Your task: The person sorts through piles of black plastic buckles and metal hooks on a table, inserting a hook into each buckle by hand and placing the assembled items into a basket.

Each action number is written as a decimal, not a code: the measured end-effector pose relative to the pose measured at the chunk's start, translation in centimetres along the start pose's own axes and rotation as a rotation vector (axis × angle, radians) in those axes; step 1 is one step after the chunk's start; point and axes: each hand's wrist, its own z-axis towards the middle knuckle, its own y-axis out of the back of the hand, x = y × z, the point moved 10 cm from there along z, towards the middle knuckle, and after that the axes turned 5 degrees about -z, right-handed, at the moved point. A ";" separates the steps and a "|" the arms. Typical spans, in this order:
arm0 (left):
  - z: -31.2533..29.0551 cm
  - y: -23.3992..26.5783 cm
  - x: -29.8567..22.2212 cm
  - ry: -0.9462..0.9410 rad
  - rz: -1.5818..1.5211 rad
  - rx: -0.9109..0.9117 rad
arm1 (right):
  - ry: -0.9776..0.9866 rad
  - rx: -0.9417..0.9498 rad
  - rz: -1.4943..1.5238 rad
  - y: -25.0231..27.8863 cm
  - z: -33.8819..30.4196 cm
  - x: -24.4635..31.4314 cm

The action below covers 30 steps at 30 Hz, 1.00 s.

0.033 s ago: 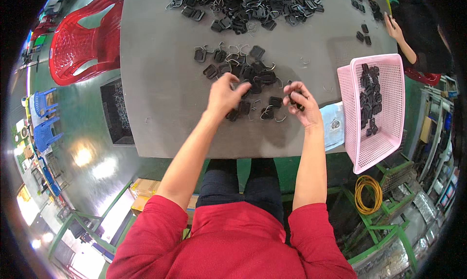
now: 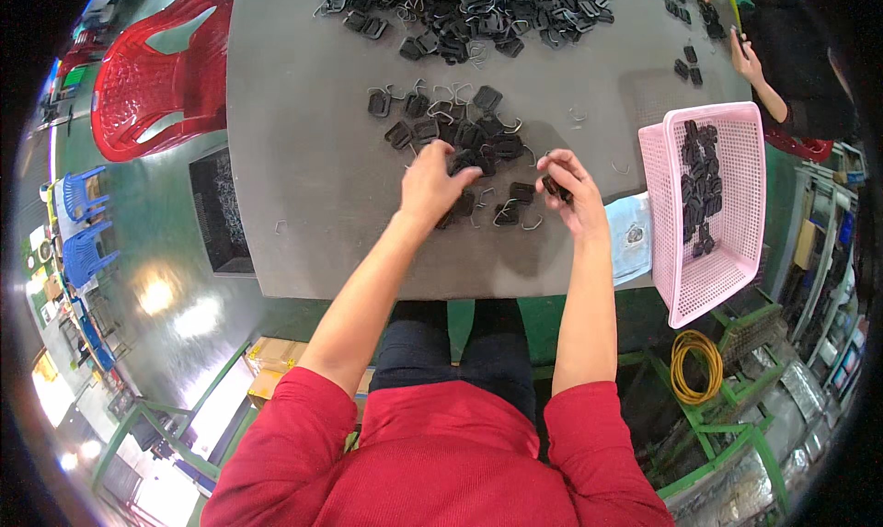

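Note:
My left hand point(image 2: 430, 185) is over a loose group of black rectangular pieces with bent metal wire hooks point(image 2: 423, 130). Its thumb and fingers are apart, with black pieces point(image 2: 468, 136) just beyond and between them; no firm grip shows. To the right, my right hand point(image 2: 576, 196) is raised over the table with curled fingers around a small black piece point(image 2: 555, 189). Part of that piece is hidden by the fingers. Two more black pieces with hooks point(image 2: 507, 214) lie between my hands.
A large heap of the same pieces point(image 2: 478, 12) covers the table's far side. At right, a pink perforated basket point(image 2: 655, 205) holds several black pieces, beside a pale blue packet point(image 2: 631, 251). Another person's hand point(image 2: 747, 63) is at far right. A red chair point(image 2: 198, 76) stands left.
My left hand has shifted slightly right, and its thumb has spread away from the fingers. The black piece in my right hand has turned a little. The other person's hands have moved slightly.

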 end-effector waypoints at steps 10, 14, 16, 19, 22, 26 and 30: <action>-0.2 -1.3 3.3 0.343 -1.216 0.416 | 0.020 -0.355 -1.247 0.3 5.3 -0.7; 0.3 -0.5 2.5 0.327 -1.196 0.496 | -0.138 -0.042 -0.206 0.3 0.9 -2.4; 1.2 -1.0 2.4 0.202 -0.751 0.409 | 0.028 -0.022 0.191 -0.9 -1.1 0.0; 1.1 -1.2 -0.1 -0.155 0.001 0.017 | -0.088 0.018 -0.250 1.3 -0.3 -1.5; 0.9 -1.8 -0.4 -0.170 0.070 -0.009 | 0.070 -0.198 -1.261 0.7 -0.5 -0.8; 1.3 -2.3 1.0 0.082 -0.553 0.380 | 0.114 -0.261 -1.753 -1.1 -0.7 -0.4; -0.1 -2.0 1.1 0.315 -1.325 0.543 | 0.148 -0.248 -1.612 1.1 -0.1 0.0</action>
